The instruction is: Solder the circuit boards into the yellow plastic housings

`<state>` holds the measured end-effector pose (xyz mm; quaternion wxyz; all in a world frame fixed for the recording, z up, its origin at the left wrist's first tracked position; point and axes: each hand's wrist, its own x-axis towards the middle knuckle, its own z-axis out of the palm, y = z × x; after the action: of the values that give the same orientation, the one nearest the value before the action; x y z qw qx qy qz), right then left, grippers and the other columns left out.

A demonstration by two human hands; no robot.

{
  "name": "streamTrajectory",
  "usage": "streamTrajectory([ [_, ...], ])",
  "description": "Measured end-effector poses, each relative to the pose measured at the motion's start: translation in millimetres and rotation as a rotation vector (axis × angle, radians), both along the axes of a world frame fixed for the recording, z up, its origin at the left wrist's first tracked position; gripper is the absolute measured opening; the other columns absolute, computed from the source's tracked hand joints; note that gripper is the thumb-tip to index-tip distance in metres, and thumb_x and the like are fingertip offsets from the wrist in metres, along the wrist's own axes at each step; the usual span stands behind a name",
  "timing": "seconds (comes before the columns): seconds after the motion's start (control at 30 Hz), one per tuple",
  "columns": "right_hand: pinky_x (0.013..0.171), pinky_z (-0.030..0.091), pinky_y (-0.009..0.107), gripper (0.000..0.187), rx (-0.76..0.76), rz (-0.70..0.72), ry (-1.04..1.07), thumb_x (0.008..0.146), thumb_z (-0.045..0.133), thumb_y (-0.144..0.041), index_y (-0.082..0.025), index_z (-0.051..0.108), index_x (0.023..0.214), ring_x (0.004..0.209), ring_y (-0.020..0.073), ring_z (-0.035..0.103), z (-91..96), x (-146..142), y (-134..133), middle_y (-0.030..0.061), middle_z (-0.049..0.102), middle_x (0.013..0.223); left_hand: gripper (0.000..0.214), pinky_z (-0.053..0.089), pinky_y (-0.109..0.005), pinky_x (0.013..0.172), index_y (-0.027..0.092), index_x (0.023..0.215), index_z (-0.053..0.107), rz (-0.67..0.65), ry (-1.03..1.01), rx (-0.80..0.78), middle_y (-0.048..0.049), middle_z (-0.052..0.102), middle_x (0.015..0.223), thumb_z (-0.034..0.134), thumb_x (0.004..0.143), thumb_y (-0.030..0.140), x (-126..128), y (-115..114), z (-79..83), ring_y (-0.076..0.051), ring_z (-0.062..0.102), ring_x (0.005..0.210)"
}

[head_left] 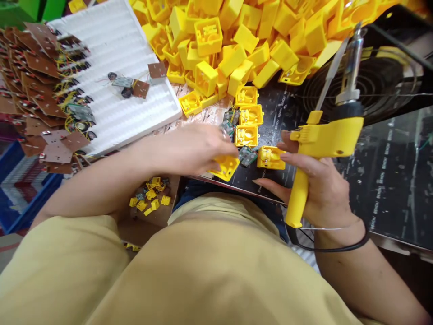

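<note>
My right hand is closed around the grip of a yellow soldering gun, whose metal tip points up and away. My left hand is closed on a small yellow plastic housing at the near edge of the black work surface. Just beyond the hands lie three open yellow housings in a column and one more beside my right fingers, with small green circuit boards among them.
A big heap of yellow housings fills the far side. A white ribbed tray with a few brown boards stands at the left, beside a pile of brown circuit boards. A blue crate sits lower left. Small yellow parts lie near my lap.
</note>
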<state>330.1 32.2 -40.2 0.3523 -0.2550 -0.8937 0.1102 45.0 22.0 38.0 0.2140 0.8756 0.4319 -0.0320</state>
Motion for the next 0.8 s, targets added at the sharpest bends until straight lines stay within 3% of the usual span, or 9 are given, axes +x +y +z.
streamTrajectory([
  [0.1, 0.098, 0.063, 0.051, 0.070, -0.034, 0.047, -0.031, 0.085, 0.086, -0.031, -0.029, 0.049, 0.143, 0.119, 0.0327, 0.072, -0.9, -7.5, -5.7, 0.0108, 0.072, 0.126, 0.043, 0.054, -0.034, 0.102, 0.030, 0.124, 0.075, -0.110, -0.045, 0.004, -0.0033, 0.079, 0.122, 0.059, 0.091, 0.008, 12.8, -5.8, -12.1, -0.022, 0.071, 0.118],
  [0.17, 0.095, 0.063, 0.048, 0.060, -0.021, 0.085, -0.050, 0.087, 0.084, -0.036, -0.027, 0.052, 0.137, 0.113, 0.0305, 0.074, -2.7, -10.6, -6.9, 0.0087, 0.075, 0.118, 0.043, 0.054, -0.035, 0.102, 0.030, 0.128, 0.074, -0.004, -0.086, 0.095, -0.0033, 0.078, 0.126, 0.055, 0.095, 0.010, 5.7, -9.7, -12.4, -0.021, 0.070, 0.118],
  [0.27, 0.094, 0.060, 0.043, 0.049, 0.027, 0.148, -0.068, 0.092, 0.079, -0.036, -0.024, 0.054, 0.132, 0.102, 0.0248, 0.075, -3.2, -17.8, -4.2, 0.0057, 0.076, 0.109, 0.034, 0.055, -0.037, 0.093, 0.024, 0.114, 0.078, 0.224, -0.034, 0.252, -0.0062, 0.080, 0.109, 0.047, 0.100, 0.018, -14.6, -17.7, -7.2, -0.023, 0.073, 0.101],
  [0.37, 0.101, 0.055, 0.040, 0.035, 0.076, 0.230, -0.111, 0.098, 0.071, -0.027, -0.024, 0.054, 0.128, 0.103, 0.0211, 0.074, -1.1, -32.4, 0.6, 0.0041, 0.076, 0.108, 0.031, 0.053, -0.041, 0.089, 0.021, 0.100, 0.078, 0.193, 0.096, 0.311, -0.0081, 0.077, 0.101, 0.048, 0.101, 0.024, -20.0, -26.1, -11.6, -0.027, 0.070, 0.099],
  [0.47, 0.104, 0.051, 0.042, 0.025, 0.116, 0.283, -0.135, 0.104, 0.060, -0.025, -0.023, 0.052, 0.128, 0.096, 0.0197, 0.073, -0.8, -47.4, 3.1, 0.0027, 0.076, 0.105, 0.020, 0.051, -0.044, 0.094, 0.020, 0.090, 0.073, 0.189, 0.209, 0.365, -0.0081, 0.072, 0.100, 0.053, 0.096, 0.021, -8.7, -29.3, -28.2, -0.030, 0.066, 0.110],
  [0.63, 0.097, 0.048, 0.038, 0.024, 0.133, 0.183, -0.165, 0.104, 0.060, -0.025, -0.024, 0.052, 0.127, 0.092, 0.0182, 0.071, -3.8, -47.2, -1.4, 0.0023, 0.074, 0.103, 0.018, 0.048, -0.046, 0.097, 0.019, 0.078, 0.061, 0.251, 0.151, 0.341, -0.0075, 0.066, 0.089, 0.053, 0.094, 0.015, -5.9, -24.0, -51.8, -0.032, 0.063, 0.111],
  [0.8, 0.092, 0.049, 0.038, 0.031, 0.144, 0.052, -0.169, 0.101, 0.066, -0.034, -0.023, 0.053, 0.128, 0.088, 0.0196, 0.068, -7.8, -35.2, -8.9, 0.0033, 0.073, 0.099, 0.018, 0.049, -0.042, 0.093, 0.021, 0.086, 0.069, 0.256, -0.088, 0.373, -0.0052, 0.072, 0.094, 0.055, 0.096, 0.026, -28.6, -22.9, -55.8, -0.027, 0.066, 0.100],
])
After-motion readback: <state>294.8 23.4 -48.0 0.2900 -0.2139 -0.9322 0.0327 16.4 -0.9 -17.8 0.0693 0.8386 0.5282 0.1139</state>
